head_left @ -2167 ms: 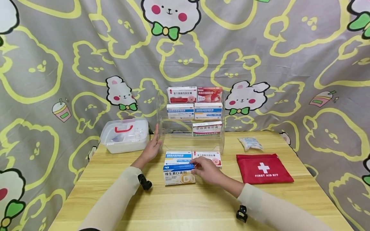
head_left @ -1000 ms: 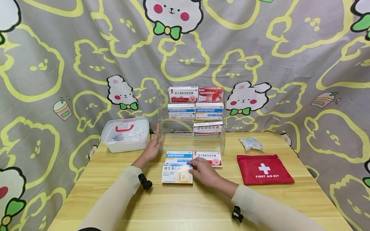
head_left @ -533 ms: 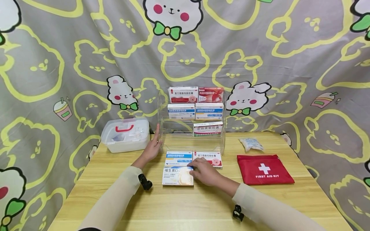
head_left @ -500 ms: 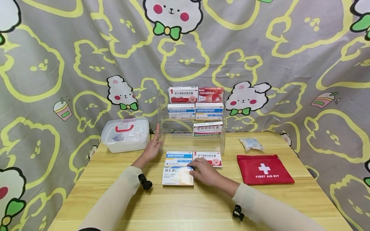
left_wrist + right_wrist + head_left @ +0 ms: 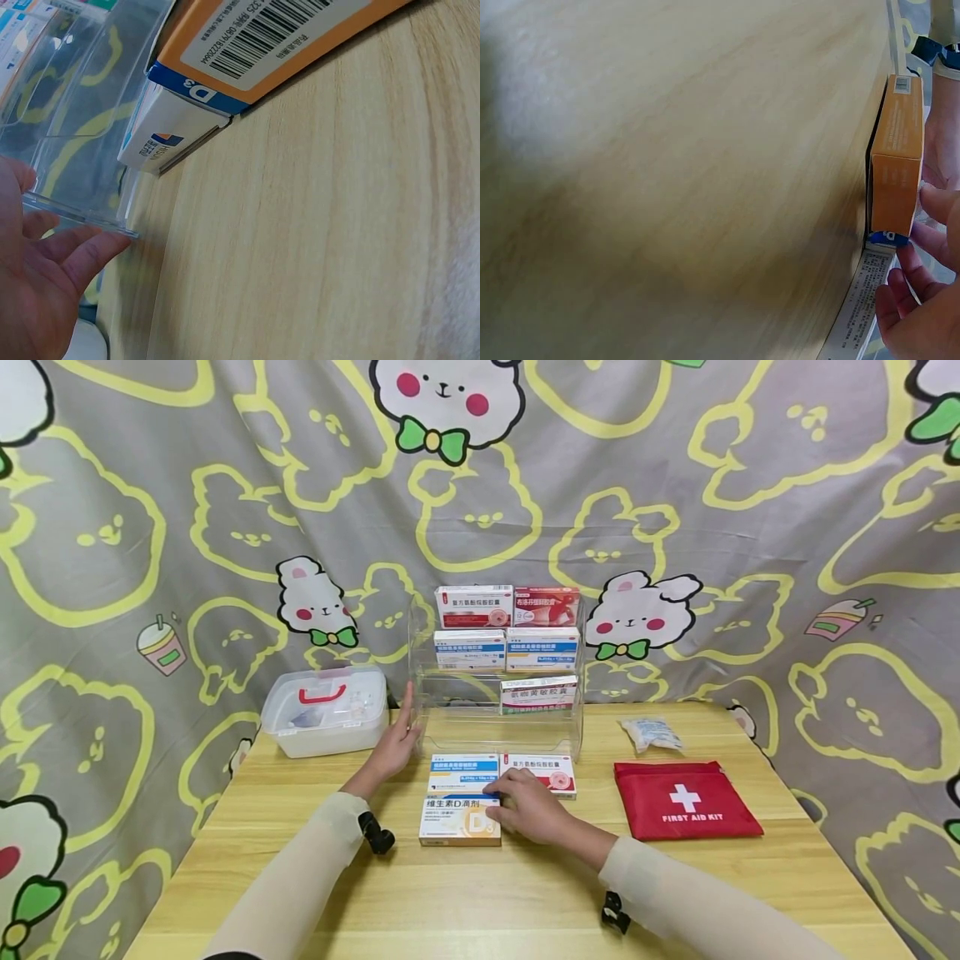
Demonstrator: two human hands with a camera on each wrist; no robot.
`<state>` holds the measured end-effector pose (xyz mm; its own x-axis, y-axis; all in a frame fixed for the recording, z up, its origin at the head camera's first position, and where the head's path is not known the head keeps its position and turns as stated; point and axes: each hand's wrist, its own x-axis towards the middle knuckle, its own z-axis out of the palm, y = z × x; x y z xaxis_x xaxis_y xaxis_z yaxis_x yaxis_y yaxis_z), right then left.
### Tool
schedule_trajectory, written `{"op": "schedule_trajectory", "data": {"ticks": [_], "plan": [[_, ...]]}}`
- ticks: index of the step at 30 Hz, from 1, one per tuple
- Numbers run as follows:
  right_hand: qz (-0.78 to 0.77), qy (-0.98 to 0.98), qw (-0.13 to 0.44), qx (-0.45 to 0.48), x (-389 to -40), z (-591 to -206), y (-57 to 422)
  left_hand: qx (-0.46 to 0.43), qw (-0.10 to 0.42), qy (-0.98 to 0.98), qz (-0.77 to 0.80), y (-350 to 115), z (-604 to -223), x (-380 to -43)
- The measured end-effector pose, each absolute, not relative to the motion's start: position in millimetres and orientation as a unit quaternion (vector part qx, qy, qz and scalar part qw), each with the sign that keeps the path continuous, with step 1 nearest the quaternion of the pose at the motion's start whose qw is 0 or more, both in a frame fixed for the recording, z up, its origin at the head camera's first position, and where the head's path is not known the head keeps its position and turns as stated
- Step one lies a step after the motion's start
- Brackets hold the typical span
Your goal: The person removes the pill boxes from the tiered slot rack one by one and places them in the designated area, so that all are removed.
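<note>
My right hand (image 5: 532, 806) holds the right end of a white, blue and orange vitamin D drops box (image 5: 457, 820) between thumb and fingers. That box is face up at the table's middle, its orange side (image 5: 897, 196) showing in the right wrist view. Right behind it are a blue-and-white medicine box (image 5: 463, 771) and a red-and-white medicine box (image 5: 542, 764). At the left side of a clear tiered display rack (image 5: 457, 746), my left hand (image 5: 393, 747) rests with fingers extended. The left wrist view shows its fingertips (image 5: 112, 241) at the rack's lower edge.
Several medicine boxes stand on the rack's upper tiers, among them a red box (image 5: 546, 607). A lidded plastic box (image 5: 330, 735) with a red handle is left of it. On the right lie a red first aid pouch (image 5: 675, 818) and a small clear packet (image 5: 651, 733).
The vitamin D drops box has tipped back from showing its blue top side to lying face up, shifting slightly left in my right hand. My left hand stays at the rack.
</note>
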<state>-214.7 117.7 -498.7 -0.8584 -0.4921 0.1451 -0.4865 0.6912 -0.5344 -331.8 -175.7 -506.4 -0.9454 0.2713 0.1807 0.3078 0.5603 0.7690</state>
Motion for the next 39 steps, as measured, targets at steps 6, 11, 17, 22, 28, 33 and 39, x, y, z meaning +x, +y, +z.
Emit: {"op": "schedule_trajectory", "data": {"ticks": [6, 11, 17, 22, 28, 33, 39], "plan": [[-0.287, 0.924, -0.001, -0.254, -215.3, -500.9, 115.4, -0.166, 0.021, -0.882, -0.440, -175.4, -505.8, -331.2], [-0.292, 0.923, -0.005, -0.249, -216.1, -501.1, 113.8, -0.171, 0.024, -0.882, -0.439, -175.6, -505.4, -331.4], [-0.300, 0.922, -0.001, -0.244, -217.1, -500.7, 114.0, -0.174, 0.025, -0.883, -0.435, -176.1, -506.4, -332.8], [-0.326, 0.915, 0.006, -0.238, -217.9, -498.9, 115.2, -0.170, 0.023, -0.883, -0.437, -175.9, -507.1, -333.1], [-0.364, 0.900, 0.003, -0.239, -221.4, -493.6, 118.4, -0.166, 0.022, -0.883, -0.437, -175.9, -507.0, -332.7], [-0.362, 0.904, 0.007, -0.228, -229.2, -489.2, 125.1, -0.168, 0.022, -0.884, -0.436, -175.1, -506.2, -332.2], [-0.379, 0.899, -0.002, -0.219, -239.0, -480.4, 134.2, -0.168, 0.023, -0.884, -0.435, -175.0, -505.0, -331.6]]}}
